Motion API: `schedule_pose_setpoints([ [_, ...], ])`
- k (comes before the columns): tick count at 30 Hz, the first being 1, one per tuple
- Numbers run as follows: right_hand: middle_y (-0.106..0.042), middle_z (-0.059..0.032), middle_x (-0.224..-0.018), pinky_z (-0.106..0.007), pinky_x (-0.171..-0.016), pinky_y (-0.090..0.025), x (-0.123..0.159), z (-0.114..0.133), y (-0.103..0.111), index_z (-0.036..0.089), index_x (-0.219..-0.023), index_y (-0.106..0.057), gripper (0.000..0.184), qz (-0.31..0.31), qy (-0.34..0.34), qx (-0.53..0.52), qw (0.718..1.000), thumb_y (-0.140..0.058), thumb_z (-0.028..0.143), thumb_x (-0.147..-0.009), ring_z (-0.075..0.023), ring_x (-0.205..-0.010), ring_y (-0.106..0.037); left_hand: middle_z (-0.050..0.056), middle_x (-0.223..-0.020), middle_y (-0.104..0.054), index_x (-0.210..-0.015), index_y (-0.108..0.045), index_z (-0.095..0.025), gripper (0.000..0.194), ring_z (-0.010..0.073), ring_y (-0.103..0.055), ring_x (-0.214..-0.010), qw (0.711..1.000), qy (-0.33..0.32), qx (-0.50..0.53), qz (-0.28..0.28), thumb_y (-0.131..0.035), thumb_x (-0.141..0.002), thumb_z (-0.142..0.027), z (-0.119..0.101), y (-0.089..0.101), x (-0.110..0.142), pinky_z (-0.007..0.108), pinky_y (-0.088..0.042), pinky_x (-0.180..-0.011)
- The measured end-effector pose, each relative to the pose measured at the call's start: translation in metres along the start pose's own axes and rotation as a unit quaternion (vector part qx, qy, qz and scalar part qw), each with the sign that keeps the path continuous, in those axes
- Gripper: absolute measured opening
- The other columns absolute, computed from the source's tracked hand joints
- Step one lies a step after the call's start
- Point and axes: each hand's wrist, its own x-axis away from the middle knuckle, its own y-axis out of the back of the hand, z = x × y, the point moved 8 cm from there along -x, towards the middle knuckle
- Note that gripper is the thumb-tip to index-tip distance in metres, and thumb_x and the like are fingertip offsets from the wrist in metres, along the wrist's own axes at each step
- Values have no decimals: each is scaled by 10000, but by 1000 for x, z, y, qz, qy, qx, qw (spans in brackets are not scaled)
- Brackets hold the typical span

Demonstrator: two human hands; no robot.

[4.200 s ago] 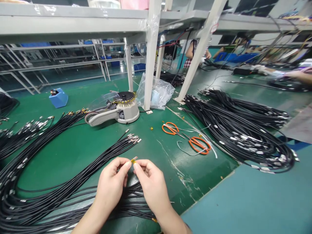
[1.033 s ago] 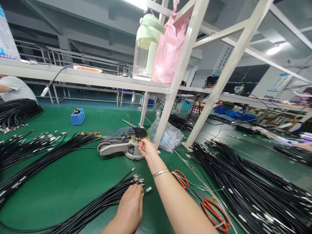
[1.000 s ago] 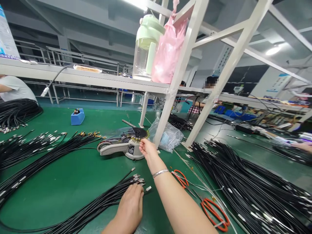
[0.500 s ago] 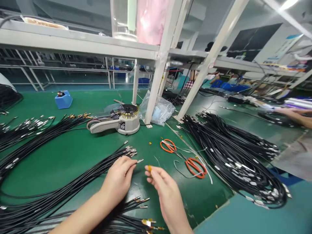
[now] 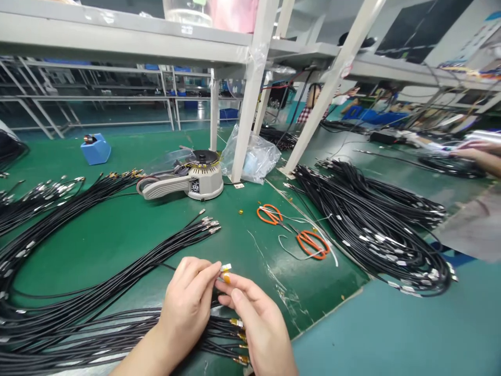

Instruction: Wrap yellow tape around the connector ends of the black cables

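Note:
My left hand point(image 5: 188, 297) pinches the end of a black cable, whose metal connector point(image 5: 226, 267) pokes out past the fingertips. A small piece of amber tape point(image 5: 226, 278) sits at the fingertips of my right hand point(image 5: 258, 321), right against that connector. The right thumb and fingers are closed around this spot and partly hide it. Beneath both hands runs a bundle of black cables point(image 5: 117, 331), several of its ends wrapped in amber tape. Behind them lies another bundle point(image 5: 144, 266) with bare metal ends.
A round tape dispenser point(image 5: 205, 180) stands behind the cables. Orange-handled scissors point(image 5: 313, 244) lie to the right among white strips. Further right is a large coil of cables point(image 5: 376, 224). Shelf posts point(image 5: 250, 104) rise mid-table near a clear plastic bag point(image 5: 262, 159). A co-worker's arm point(image 5: 479, 155) shows at far right.
My hands have come together; the right hand has brought the amber tape to the connector. The left hand has shifted slightly down, away from the rear bundle. The view has tilted down.

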Motion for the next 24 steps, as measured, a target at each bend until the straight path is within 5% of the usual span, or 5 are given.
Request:
schedule_pose_setpoints([
  [24,-712,-94,-1001,-360,-865,-498,3,11,-17,196,-1025,-716,312,38,-7,2,999,-661,409,-804,-238,-950,-645,106,-918,-629,-1012,-574,-103,251,188,-473,-848,992,-121,-12,-36,-486,-832,48,-10,10,7,320,-475,-719],
])
